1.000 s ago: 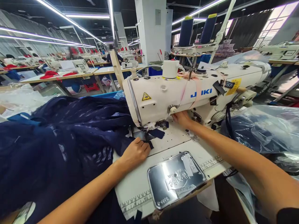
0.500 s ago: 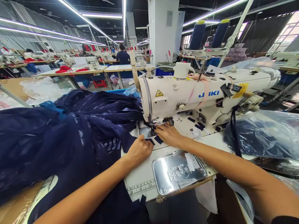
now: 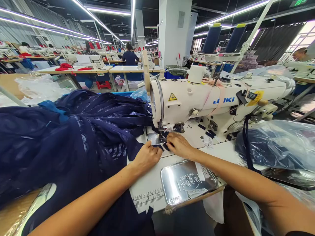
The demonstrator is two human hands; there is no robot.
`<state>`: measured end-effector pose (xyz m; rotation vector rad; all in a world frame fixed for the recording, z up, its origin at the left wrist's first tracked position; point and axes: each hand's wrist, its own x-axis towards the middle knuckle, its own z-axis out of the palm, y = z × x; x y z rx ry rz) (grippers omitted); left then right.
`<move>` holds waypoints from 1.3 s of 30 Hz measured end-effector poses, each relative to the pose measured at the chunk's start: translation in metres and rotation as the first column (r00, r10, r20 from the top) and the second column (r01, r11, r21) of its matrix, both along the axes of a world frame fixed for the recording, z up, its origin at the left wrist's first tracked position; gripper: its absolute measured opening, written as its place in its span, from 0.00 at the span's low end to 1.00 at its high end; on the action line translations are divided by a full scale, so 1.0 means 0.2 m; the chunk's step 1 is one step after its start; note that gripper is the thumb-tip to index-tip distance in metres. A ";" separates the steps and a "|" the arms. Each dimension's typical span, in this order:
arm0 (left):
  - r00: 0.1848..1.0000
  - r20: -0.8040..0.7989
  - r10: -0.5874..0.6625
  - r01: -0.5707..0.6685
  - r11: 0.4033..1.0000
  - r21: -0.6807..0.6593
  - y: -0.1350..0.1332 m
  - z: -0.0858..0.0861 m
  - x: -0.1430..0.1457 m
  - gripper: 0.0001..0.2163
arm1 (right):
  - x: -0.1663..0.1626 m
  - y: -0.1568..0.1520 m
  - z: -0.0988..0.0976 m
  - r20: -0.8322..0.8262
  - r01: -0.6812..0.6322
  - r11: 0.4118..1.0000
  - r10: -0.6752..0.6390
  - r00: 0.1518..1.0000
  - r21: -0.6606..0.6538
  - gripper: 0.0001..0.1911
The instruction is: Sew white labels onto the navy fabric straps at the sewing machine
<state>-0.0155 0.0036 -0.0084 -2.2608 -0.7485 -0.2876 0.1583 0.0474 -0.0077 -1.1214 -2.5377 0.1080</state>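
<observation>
My left hand (image 3: 147, 154) is closed with its fingers curled on the edge of a navy garment (image 3: 98, 137), just left of the needle area of a white sewing machine (image 3: 182, 98). The garment spreads in folds over the left side of the table. Close to the presser foot (image 3: 161, 136), my right hand (image 3: 179, 145) has its fingers pinched on the navy fabric from the right. A short dark strip of that fabric shows between the two hands. The fingertips of my right hand are partly hidden.
A shiny metal tin lid (image 3: 187, 183) with paper labels lies at the table's front edge. Dark scraps (image 3: 210, 133) litter the machine bed. Plastic-wrapped dark goods (image 3: 278, 144) sit at right. Two navy thread cones (image 3: 211, 37) stand behind. A co-worker (image 3: 130, 55) sits further back.
My right hand has drawn slightly back from under the presser foot, and its fingers have curled in. My left hand has barely moved. The camera view has shifted a little.
</observation>
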 end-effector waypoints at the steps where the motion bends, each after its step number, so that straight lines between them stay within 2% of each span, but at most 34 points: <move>1: 1.000 0.016 -0.003 0.003 1.000 0.011 0.00 0.00 0.00 0.12 | 0.00 0.00 0.00 -0.048 -0.002 0.999 0.000 0.999 -0.047 0.08; 4: 0.999 0.050 -0.017 0.015 0.999 0.037 0.02 -0.02 0.02 0.12 | -0.01 0.01 -0.01 -0.161 -0.005 0.990 -0.018 0.987 -0.143 0.10; 8: 0.997 0.062 -0.039 0.036 0.998 0.048 0.03 -0.02 0.04 0.13 | -0.02 0.02 -0.03 -0.218 0.010 0.983 -0.052 0.975 -0.185 0.11; 18: 1.000 0.016 -0.006 0.006 1.000 -0.024 0.02 -0.01 0.06 0.12 | -0.03 -0.01 -0.02 -0.155 0.069 0.993 -0.084 0.984 -0.099 0.07; 21: 1.000 0.019 -0.007 0.008 0.999 -0.037 0.02 -0.01 0.07 0.12 | -0.02 -0.01 -0.03 -0.214 0.035 0.992 -0.061 0.975 -0.121 0.07; 25: 1.000 0.015 -0.005 0.005 0.998 -0.060 0.03 -0.01 0.07 0.11 | 0.02 -0.02 -0.05 -0.290 -0.085 0.979 0.029 0.957 -0.184 0.06; 29: 1.000 0.011 -0.025 0.026 0.995 -0.098 0.04 -0.03 0.07 0.10 | 0.04 -0.09 -0.04 -0.128 -0.116 0.992 0.109 0.986 -0.055 0.10; 34: 0.999 0.035 -0.019 0.027 0.970 -0.243 0.02 0.02 0.02 0.07 | 0.02 -0.15 -0.04 0.177 -0.120 0.982 0.094 0.980 0.144 0.13; 36: 0.995 0.096 -0.010 0.044 0.934 -0.355 0.00 0.06 -0.03 0.06 | 0.03 -0.14 -0.03 0.244 -0.184 0.968 0.139 0.960 0.169 0.14; 39: 0.979 0.206 0.013 0.103 0.835 -0.541 -0.01 0.10 -0.11 0.04 | 0.07 -0.07 -0.01 0.316 -0.299 0.939 0.235 0.919 0.170 0.14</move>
